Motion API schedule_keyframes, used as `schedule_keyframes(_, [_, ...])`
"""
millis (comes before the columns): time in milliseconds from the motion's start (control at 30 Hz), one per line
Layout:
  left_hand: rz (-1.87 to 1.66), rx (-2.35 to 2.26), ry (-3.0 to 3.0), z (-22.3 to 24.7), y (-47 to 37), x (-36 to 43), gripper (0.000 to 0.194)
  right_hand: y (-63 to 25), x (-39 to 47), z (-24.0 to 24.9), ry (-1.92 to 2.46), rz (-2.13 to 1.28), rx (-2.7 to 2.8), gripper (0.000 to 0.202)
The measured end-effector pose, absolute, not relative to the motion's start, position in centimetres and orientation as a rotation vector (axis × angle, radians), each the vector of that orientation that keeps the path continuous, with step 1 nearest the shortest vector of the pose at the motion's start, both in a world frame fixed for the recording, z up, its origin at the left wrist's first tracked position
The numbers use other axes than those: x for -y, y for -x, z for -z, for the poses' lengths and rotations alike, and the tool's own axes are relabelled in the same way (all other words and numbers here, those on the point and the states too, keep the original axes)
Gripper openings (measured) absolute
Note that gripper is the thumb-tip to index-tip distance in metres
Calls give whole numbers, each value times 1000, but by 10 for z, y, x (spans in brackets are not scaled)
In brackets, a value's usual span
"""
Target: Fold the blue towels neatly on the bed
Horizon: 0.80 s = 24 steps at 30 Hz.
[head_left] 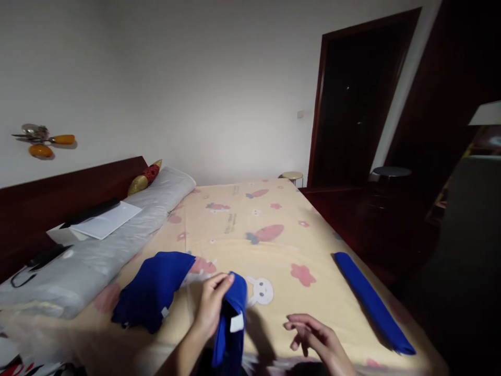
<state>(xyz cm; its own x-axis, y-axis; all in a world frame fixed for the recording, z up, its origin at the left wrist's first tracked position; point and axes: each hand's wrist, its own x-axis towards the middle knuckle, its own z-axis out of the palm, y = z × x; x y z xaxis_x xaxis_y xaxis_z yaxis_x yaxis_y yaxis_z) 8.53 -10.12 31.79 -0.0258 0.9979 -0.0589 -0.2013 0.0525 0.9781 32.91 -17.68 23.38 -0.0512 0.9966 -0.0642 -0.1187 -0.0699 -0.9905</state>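
Note:
My left hand pinches the top edge of a folded blue cloth, which hangs down in front of me with a white tag on its side. To its right, my right hand is held over the bed with fingers apart and nothing in them. A second blue cloth lies spread on the sheet to the left, its small white tag near the lower edge. Far to the right, a long, narrow blue roll or folded strip lies along the bed's edge.
The bed sheet is cream with carrot, rabbit and flower prints. A grey bolster lies along the headboard, with a white flat item and a red-gold cushion on it. Stools stand beyond the bed.

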Motion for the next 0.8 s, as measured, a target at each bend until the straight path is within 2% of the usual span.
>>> schedule_keyframes(200, [-1059, -947, -1078, -313, -142, 132, 35, -312, 197, -262, 1114, -1083, 1299, 30])
schedule_keyframes(467, [-923, -788, -1091, -306, -177, 152, 38, -304, 198, -258, 1287, -779, 1433, 30])
schedule_keyframes(633, [-988, -848, -1028, -299, -171, 149, 41, -314, 195, -260, 1247, -788, 1502, 24])
schedule_keyframes(800, [-1168, -1011, -910, -311, -126, 126, 39, -354, 185, -277, 1241, -834, 1121, 30])
